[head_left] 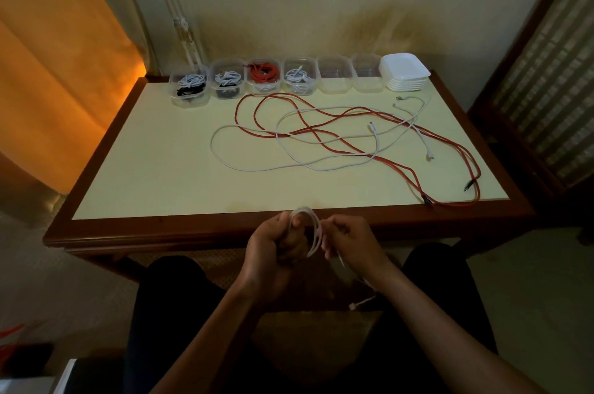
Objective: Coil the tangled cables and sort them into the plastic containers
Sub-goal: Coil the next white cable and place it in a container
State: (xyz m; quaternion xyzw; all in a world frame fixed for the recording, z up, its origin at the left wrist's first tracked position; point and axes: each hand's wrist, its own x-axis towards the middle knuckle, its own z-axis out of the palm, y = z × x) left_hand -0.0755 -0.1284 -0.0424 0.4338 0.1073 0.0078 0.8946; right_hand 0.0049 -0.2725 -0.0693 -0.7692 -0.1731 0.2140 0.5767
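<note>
Closest, just off the table's front edge, the left hand grips a white cable coil while the right hand pinches its loose tail (the plug dangles near the lap). Farther on the table, red cables and white cables lie tangled, uncoiled. At the back, four filled containers hold coils, two empty containers wait, beside stacked lids; roughly half done
</note>
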